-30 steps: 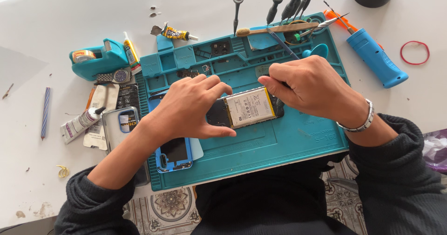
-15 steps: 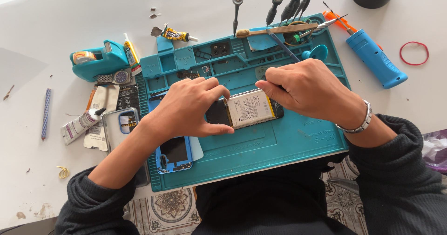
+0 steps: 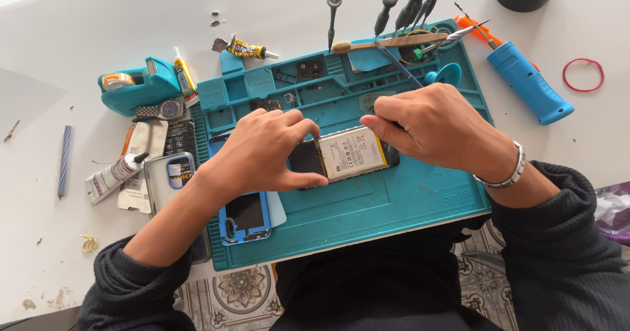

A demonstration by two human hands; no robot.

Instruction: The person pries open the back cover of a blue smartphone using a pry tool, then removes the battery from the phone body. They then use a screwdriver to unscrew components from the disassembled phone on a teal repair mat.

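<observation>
An opened phone lies back-up on the teal repair mat, its white-and-yellow battery exposed. My left hand grips the phone's left end, thumb under its near edge. My right hand covers the phone's right end, fingertips pinched at the battery's far right corner. Whether the right fingers hold a small tool is hidden.
A blue phone frame lies at the mat's near left. A teal tape dispenser, glue tubes, a wristwatch and a clear case sit left of the mat. Screwdrivers, a toothbrush, a blue electric screwdriver and a red rubber band lie beyond.
My right hand has shifted slightly left along the phone's far edge. My left hand stays clamped on the phone.
</observation>
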